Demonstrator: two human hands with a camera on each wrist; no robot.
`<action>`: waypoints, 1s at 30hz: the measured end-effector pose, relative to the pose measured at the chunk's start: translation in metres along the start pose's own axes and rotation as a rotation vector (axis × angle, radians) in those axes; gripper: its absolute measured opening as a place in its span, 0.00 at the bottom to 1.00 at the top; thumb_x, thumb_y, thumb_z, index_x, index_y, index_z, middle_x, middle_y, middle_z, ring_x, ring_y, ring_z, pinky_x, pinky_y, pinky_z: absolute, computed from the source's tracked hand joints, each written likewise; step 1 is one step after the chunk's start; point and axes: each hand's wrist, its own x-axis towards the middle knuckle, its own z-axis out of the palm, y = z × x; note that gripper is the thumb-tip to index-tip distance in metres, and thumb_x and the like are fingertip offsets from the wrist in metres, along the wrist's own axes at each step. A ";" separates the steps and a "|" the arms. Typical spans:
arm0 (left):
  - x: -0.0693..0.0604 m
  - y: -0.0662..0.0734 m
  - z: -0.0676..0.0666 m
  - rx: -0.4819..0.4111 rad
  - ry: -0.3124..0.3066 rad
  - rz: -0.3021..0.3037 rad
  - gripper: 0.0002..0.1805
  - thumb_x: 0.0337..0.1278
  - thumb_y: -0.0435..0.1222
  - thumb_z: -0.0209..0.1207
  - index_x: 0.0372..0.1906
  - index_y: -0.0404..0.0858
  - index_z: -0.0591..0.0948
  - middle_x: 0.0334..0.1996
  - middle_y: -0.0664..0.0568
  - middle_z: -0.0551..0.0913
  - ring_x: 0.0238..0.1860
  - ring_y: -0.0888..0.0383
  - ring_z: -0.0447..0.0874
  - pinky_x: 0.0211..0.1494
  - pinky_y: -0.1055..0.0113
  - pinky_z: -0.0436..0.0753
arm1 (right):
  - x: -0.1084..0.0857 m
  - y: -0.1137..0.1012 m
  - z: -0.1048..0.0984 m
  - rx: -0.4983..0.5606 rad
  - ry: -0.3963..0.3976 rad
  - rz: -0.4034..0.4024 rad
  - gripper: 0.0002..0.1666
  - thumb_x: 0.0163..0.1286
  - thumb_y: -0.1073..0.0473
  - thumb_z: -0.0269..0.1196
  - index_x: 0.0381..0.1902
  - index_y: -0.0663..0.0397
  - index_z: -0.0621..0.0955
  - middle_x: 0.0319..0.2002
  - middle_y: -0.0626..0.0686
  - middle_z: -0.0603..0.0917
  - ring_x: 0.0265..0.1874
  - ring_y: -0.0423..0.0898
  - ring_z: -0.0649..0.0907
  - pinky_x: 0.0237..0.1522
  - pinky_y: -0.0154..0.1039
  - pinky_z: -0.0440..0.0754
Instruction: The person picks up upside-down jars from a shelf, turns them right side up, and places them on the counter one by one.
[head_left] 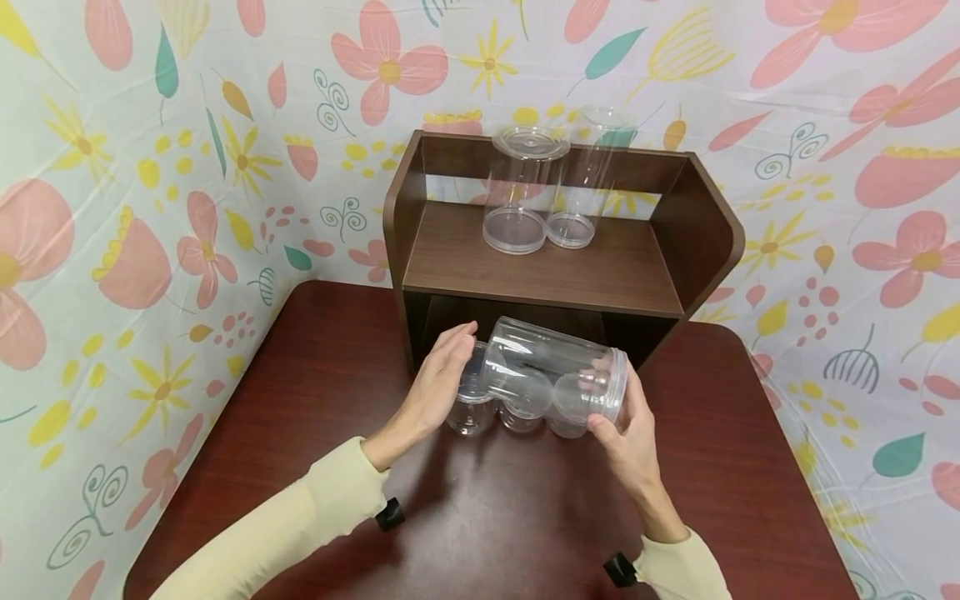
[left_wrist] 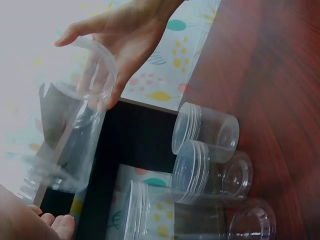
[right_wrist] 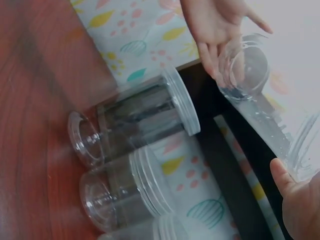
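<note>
A clear plastic jar is held tilted on its side above the table, before the shelf. My right hand grips its lidded end, thumb on the near side and fingers behind. At the jar's other end is my left hand, fingers straight and palm toward the base; whether it touches is hard to tell. In the right wrist view the left hand shows spread thumb and extended fingers. Below the held jar, three smaller clear jars stand in a row: left, middle, right.
A dark brown two-level shelf stands at the back of the reddish-brown table. On its upper board are a wide clear jar and a taller, narrower one. Flower-patterned cloth surrounds the table.
</note>
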 end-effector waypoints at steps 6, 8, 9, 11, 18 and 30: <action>0.001 0.002 -0.013 0.009 0.046 0.007 0.27 0.84 0.41 0.42 0.73 0.26 0.69 0.71 0.37 0.70 0.68 0.41 0.73 0.73 0.51 0.71 | 0.004 -0.009 -0.014 -0.018 0.036 -0.026 0.45 0.68 0.65 0.67 0.80 0.62 0.61 0.63 0.59 0.77 0.58 0.49 0.82 0.52 0.31 0.83; 0.002 0.003 -0.017 0.019 0.069 0.012 0.27 0.84 0.40 0.42 0.73 0.25 0.69 0.71 0.36 0.70 0.68 0.41 0.73 0.73 0.51 0.71 | 0.005 -0.012 -0.020 -0.037 0.055 -0.022 0.45 0.68 0.64 0.67 0.80 0.61 0.62 0.63 0.58 0.78 0.58 0.48 0.82 0.50 0.30 0.84; 0.003 0.004 -0.020 0.021 0.082 0.013 0.27 0.84 0.40 0.42 0.73 0.25 0.69 0.70 0.36 0.71 0.69 0.41 0.73 0.73 0.51 0.71 | 0.006 -0.014 -0.023 -0.045 0.064 -0.021 0.46 0.68 0.63 0.67 0.80 0.60 0.62 0.63 0.58 0.78 0.57 0.48 0.82 0.50 0.30 0.84; 0.004 0.005 -0.025 0.020 0.105 0.013 0.27 0.83 0.39 0.43 0.73 0.24 0.69 0.70 0.36 0.71 0.69 0.42 0.73 0.72 0.51 0.72 | 0.007 -0.017 -0.028 -0.062 0.084 -0.018 0.46 0.67 0.62 0.68 0.79 0.59 0.63 0.61 0.59 0.79 0.56 0.47 0.83 0.48 0.29 0.84; 0.006 0.007 -0.043 0.035 0.159 0.000 0.26 0.83 0.41 0.44 0.73 0.28 0.70 0.69 0.37 0.72 0.67 0.44 0.73 0.72 0.52 0.72 | 0.012 -0.029 -0.046 -0.107 0.118 -0.051 0.45 0.67 0.63 0.69 0.79 0.60 0.64 0.59 0.61 0.80 0.55 0.49 0.83 0.48 0.27 0.81; 0.015 0.014 -0.073 0.086 0.333 0.010 0.27 0.76 0.39 0.56 0.72 0.29 0.71 0.65 0.40 0.73 0.61 0.48 0.76 0.63 0.58 0.75 | 0.019 -0.046 -0.074 -0.072 0.164 -0.140 0.48 0.62 0.70 0.72 0.77 0.68 0.63 0.65 0.61 0.73 0.62 0.48 0.77 0.61 0.29 0.74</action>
